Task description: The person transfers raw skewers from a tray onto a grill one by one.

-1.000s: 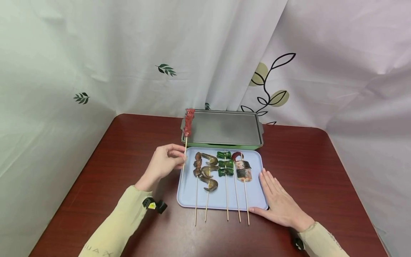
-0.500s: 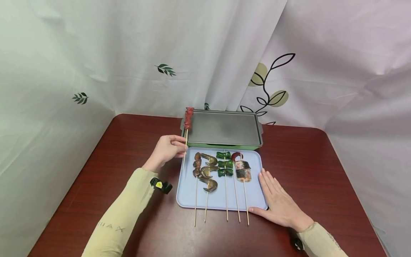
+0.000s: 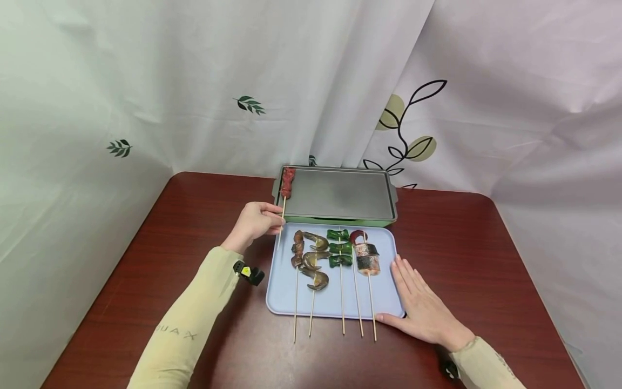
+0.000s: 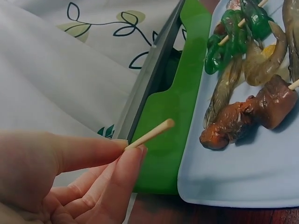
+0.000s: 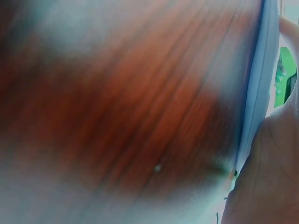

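Between thumb and fingertips, my left hand (image 3: pixel 257 222) pinches the stick of a red meat skewer (image 3: pixel 287 183), whose meat lies over the left end of the grey grill plate (image 3: pixel 340 192). In the left wrist view the stick's blunt end (image 4: pixel 168 123) pokes out past the fingertips. My right hand (image 3: pixel 423 302) rests with straight fingers along the right edge of the light blue tray (image 3: pixel 291 302), its thumb at the near right corner. On the tray lie a brown meat skewer (image 3: pixel 298 249), a shrimp skewer (image 3: pixel 316 260), a green pepper skewer (image 3: pixel 340 248) and a fish skewer (image 3: pixel 367 258).
A dark red curved piece (image 3: pixel 358 236) on another stick lies partly behind the fish. The grill's green base (image 3: pixel 340 221) stands right behind the tray. Several sticks overhang the tray's near edge above the brown wooden table (image 3: pixel 218 194). White curtains (image 3: pixel 291 81) hang behind.
My left hand has moved away from me and slightly right, carrying the red meat skewer from the grill's front left corner further over the plate and lower. The right hand has stayed still.
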A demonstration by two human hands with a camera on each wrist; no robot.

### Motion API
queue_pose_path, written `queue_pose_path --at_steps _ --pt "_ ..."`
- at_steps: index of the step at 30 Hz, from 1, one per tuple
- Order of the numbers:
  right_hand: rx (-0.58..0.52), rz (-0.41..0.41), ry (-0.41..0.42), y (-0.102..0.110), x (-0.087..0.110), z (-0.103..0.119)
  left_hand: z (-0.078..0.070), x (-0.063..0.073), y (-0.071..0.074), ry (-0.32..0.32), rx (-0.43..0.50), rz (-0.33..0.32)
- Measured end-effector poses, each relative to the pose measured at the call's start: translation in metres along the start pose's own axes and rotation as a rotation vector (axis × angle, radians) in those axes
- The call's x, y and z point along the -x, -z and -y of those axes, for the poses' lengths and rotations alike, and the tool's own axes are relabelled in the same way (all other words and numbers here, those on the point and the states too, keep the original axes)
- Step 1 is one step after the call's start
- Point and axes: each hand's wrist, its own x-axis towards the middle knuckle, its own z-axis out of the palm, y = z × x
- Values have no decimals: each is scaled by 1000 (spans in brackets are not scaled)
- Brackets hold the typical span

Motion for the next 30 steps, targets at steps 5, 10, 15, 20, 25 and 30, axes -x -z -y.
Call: queue_pose_path --at_steps 5,10,15,20,25,30 --pt "-4 13 -8 0 0 0 0 0 0 -4 -12 -11" --pt "-9 19 -8 0 0 0 0 3 3 -18 -82 -44" --pt "-10 22 -8 2 0 0 -1 11 9 -38 -133 -76" --pt "-21 19 -17 2 0 0 1 14 11 -51 -97 -31" --pt "-19 18 -13 1 0 0 3 16 7 -48 -93 -13" --pt "-19 18 -15 1 -1 0 -1 22 7 -43 -108 -22"
